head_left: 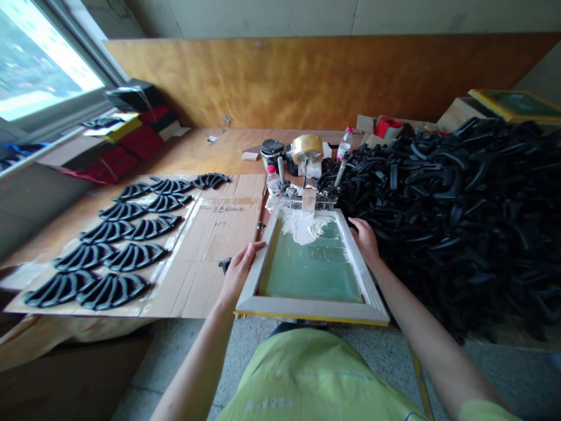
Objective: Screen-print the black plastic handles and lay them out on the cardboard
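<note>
**Held the screen frame point(307, 307) by both sides**

Had the frame at the near edge of the counter point(197, 153), between the cardboard sheet point(210, 245) on the left and the heap of black parts point(447, 210) on the right. Curled the left hand point(242, 264) partway round the left rail point(257, 275), holding it, and the right hand point(365, 238) likewise on the right rail point(363, 278), slightly farther up. Could not tell the depth of either wrap underneath. Saw white paste point(302, 231) smeared over the far end of the green mesh point(311, 275), just short of the metal clamp point(328, 202).

Judged the frame stiff and fairly light, best taken by its broad rails, evenly on both sides. Judged the mesh thin, taut and easy to dent or tear; reckoned the paste wet and slippery. Expected some resistance at the clamped far end. Noted also a small black piece point(224, 265) beside the left hand, and black fan-shaped parts point(135, 257) in rows farther left.
</note>
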`<state>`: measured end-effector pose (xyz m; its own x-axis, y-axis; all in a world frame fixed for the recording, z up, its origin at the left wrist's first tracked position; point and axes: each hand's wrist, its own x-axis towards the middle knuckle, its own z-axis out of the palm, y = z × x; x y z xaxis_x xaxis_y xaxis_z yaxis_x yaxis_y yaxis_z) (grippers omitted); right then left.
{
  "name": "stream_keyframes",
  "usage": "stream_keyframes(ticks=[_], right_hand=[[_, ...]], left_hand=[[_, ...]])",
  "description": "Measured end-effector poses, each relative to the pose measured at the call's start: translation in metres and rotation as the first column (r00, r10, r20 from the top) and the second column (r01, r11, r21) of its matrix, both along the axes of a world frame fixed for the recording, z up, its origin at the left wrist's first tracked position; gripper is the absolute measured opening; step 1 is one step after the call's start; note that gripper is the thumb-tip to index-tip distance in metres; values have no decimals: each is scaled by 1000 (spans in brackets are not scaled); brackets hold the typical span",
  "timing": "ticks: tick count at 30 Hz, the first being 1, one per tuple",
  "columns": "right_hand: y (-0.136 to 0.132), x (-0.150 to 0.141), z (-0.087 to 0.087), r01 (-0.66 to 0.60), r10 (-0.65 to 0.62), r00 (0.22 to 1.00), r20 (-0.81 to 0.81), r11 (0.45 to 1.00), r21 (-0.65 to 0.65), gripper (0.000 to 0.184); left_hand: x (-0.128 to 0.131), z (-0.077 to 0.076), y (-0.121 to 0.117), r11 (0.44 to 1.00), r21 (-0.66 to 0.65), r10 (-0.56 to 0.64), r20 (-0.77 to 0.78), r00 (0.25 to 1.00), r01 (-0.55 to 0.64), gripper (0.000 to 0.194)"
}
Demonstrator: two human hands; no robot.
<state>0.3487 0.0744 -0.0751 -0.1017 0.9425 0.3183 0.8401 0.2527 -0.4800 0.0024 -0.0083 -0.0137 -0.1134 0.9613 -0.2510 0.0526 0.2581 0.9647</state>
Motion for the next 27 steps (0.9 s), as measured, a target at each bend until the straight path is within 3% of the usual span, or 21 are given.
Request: stream_keyframes(ticks=[2, 5, 7, 10, 12, 14, 17, 19, 21, 24, 27], right_hand=[[19, -8, 16, 28, -26, 999, -23, 996, 87, 44], [49, -49, 35, -122, 113, 992, 64, 979, 163, 51], [64, -80, 41, -210, 194, 965, 177, 975, 78, 43], [66, -105, 37, -222, 245, 922, 301, 969, -110, 18], [53, -105, 29, -255, 294, 892, 342, 954, -155, 11], [34, -96, 23, -368, 397, 849, 350, 918, -148, 14], [10, -78, 23, -591, 604, 730, 319, 793, -149, 21], [7, -71, 28, -673, 693, 660, 290, 717, -181, 21], [10, -70, 31, -660, 684, 676, 275, 728, -187, 18], [10, -76, 25, -552, 556, 790, 260, 828, -96, 19], [-2, -77, 12, -583, 576, 790, 209, 812, -34, 27]], left_hand=[[-2, -25, -7, 996, -80, -37, 13, 999, 38, 63], [-1, -63, -9, 993, -108, -43, 4, 999, 43, 76], [1, -84, -8, 994, -106, -47, -44, 998, 42, 73], [2, -102, -7, 996, -86, -46, -108, 993, 37, 64], [2, -108, -7, 997, -73, -33, -118, 992, 25, 61], [2, -110, -8, 998, -69, -21, -104, 994, 14, 60], [3, -109, -8, 997, -72, -17, -86, 996, 10, 60], [3, -108, -8, 997, -71, -19, -95, 995, 12, 60], [2, -106, -8, 998, -67, -23, -114, 993, 16, 59], [0, -105, -8, 997, -75, -37, -111, 993, 29, 59], [-1, -101, -8, 994, -99, -49, -68, 997, 42, 62]])
